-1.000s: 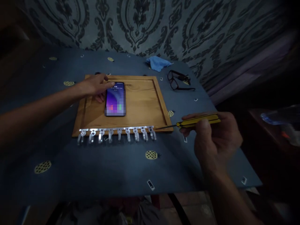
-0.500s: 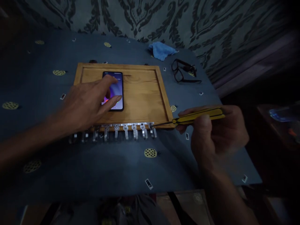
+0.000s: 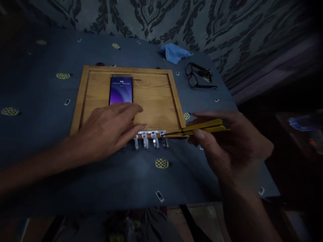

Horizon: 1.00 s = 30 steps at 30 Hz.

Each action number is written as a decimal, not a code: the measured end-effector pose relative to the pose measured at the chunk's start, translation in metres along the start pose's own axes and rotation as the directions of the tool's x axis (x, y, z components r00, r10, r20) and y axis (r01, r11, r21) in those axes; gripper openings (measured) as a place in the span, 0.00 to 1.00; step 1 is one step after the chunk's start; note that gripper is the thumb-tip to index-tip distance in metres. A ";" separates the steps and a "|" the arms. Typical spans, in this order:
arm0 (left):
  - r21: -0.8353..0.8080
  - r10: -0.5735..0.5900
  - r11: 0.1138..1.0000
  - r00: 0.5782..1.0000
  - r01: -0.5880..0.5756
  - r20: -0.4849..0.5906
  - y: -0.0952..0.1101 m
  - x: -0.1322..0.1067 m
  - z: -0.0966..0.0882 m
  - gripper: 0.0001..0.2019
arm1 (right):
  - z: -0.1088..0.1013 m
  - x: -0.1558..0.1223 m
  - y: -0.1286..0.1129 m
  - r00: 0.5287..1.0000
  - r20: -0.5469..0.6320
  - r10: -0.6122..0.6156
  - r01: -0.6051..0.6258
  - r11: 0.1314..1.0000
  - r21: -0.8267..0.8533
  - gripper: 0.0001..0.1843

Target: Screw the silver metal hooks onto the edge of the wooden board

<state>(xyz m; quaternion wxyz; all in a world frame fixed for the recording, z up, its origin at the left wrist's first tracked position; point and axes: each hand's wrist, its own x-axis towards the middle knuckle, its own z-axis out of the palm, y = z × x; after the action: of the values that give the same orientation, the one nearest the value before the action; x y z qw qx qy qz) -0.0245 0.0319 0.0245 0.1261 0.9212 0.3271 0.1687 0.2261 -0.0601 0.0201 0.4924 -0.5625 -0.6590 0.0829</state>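
Observation:
My right hand grips a yellow-handled screwdriver between thumb and fingers. Its thin dark shaft points left, with the tip at the rightmost hook on a metal hook strip. That strip lies along the near edge of a framed wooden board; my left hand and forearm cover its left part. Over the lower left of the board is my left hand, thumb and fingers apart, holding nothing. Just beyond it a lit smartphone lies on the board, its lower end hidden by the hand.
A blue cloth and black-framed glasses lie at the back right of the table, which has a pineapple-patterned cover. Patterned wallpaper rises behind. At far right a blue shiny item is hard to make out.
My left hand has moved from over the phone screen toward the hook strip, uncovering the upper screen. The right hand has shifted its hold on the screwdriver, whose tip stays at the end hook.

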 end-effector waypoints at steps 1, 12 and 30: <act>0.043 0.047 0.998 0.999 -0.047 0.020 0.004 -0.002 0.003 0.19 | 0.000 0.003 -0.001 1.000 0.023 0.002 -0.002 1.000 -0.006 0.07; 0.213 0.259 0.943 0.966 -0.256 0.011 0.022 -0.019 0.032 0.15 | 0.000 0.004 -0.012 0.985 0.130 0.118 -0.132 0.985 0.108 0.05; 0.278 0.277 0.924 0.961 -0.264 -0.009 0.022 -0.022 0.043 0.13 | 0.018 -0.017 -0.011 0.982 -0.127 0.142 -0.159 0.978 -0.132 0.10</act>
<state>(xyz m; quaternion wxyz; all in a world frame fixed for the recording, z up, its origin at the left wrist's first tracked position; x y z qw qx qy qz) -0.0112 -0.0041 -0.0117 -0.0351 0.9617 0.2200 0.1598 0.2034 -0.0701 0.0092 0.4812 -0.6484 -0.5886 0.0399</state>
